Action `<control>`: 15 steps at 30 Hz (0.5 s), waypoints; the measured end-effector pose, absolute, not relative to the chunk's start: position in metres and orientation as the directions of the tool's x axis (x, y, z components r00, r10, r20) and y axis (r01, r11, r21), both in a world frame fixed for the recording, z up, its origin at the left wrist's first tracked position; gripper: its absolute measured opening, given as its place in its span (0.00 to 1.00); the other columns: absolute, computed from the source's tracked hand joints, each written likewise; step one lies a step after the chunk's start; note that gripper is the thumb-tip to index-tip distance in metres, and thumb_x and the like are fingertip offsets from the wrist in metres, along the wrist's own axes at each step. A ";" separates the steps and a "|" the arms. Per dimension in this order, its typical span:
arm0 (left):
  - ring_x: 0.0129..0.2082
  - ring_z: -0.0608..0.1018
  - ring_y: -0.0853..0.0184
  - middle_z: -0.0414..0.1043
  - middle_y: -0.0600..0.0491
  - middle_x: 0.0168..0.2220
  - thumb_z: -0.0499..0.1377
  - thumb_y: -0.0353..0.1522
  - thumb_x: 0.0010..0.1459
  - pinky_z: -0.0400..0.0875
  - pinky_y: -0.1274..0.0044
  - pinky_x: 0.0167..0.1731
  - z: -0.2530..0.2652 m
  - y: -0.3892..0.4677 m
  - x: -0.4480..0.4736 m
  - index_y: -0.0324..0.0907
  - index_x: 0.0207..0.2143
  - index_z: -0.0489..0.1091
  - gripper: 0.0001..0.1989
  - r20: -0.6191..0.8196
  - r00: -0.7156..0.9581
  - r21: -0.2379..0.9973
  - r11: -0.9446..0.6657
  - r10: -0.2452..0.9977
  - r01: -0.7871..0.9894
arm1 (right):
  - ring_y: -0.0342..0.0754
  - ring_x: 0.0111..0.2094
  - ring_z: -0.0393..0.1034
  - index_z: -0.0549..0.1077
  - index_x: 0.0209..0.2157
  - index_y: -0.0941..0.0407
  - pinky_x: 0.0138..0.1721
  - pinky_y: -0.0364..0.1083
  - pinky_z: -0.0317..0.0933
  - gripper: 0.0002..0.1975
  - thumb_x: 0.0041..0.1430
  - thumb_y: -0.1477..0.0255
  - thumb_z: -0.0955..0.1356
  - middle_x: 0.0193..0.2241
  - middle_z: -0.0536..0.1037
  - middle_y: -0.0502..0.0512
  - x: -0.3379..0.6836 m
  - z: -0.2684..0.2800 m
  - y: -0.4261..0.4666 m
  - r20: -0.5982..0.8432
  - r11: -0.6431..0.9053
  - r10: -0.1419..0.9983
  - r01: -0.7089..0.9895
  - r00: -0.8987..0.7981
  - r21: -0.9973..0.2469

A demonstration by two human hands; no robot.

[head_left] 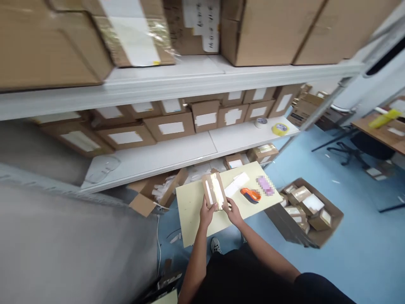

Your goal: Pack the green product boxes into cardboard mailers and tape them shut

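Where blue floor (354, 261) spreads, pale table (193, 211) beneath white shelves (177, 154).

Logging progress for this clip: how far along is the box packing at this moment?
Done: the small box already carries shiny tape along its top, and the open carton on the floor holds several labelled boxes. In hand: left hand and right hand both grip that box over the yellow table. Left: the orange tape dispenser and loose labels lie unused beside it.
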State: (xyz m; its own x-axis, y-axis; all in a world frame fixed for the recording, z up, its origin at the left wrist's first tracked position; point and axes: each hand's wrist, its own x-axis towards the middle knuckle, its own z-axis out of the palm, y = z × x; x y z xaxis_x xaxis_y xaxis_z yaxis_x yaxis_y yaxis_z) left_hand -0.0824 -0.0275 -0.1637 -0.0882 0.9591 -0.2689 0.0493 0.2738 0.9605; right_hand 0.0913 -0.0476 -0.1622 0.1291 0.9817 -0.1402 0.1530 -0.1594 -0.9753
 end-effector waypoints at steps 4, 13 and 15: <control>0.59 0.78 0.55 0.73 0.48 0.63 0.69 0.45 0.55 0.75 0.67 0.57 -0.129 0.000 -0.037 0.49 0.73 0.53 0.48 -0.214 0.094 0.975 0.207 0.972 0.084 | 0.58 0.62 0.69 0.71 0.61 0.50 0.61 0.58 0.65 0.30 0.60 0.55 0.72 0.61 0.75 0.60 0.132 -0.131 -0.053 -0.085 -0.107 0.958 0.064 0.275 -0.992; 0.66 0.71 0.53 0.63 0.47 0.70 0.67 0.45 0.59 0.70 0.66 0.64 -0.093 0.031 0.158 0.45 0.74 0.53 0.45 -0.171 0.493 0.985 0.164 0.853 0.058 | 0.60 0.57 0.72 0.71 0.60 0.54 0.55 0.56 0.69 0.30 0.62 0.52 0.69 0.58 0.76 0.63 0.282 -0.108 -0.067 -0.147 -0.075 0.724 -0.136 0.674 -0.988; 0.65 0.72 0.55 0.64 0.47 0.69 0.66 0.45 0.61 0.70 0.65 0.64 -0.098 0.028 0.210 0.46 0.74 0.52 0.44 -0.196 0.577 0.979 0.196 0.793 0.062 | 0.59 0.55 0.74 0.72 0.58 0.54 0.53 0.54 0.70 0.29 0.62 0.52 0.69 0.57 0.78 0.64 0.326 -0.109 -0.076 -0.175 -0.113 0.643 -0.134 0.746 -0.985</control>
State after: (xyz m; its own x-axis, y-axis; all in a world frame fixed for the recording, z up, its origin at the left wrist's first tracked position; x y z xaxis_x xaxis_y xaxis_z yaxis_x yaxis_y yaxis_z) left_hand 0.2104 0.0279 -0.0984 0.5769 0.7930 -0.1959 0.0621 0.1965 0.9785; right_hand 0.3262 -0.0764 -0.1089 0.7459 0.6426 -0.1750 -0.1340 -0.1126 -0.9846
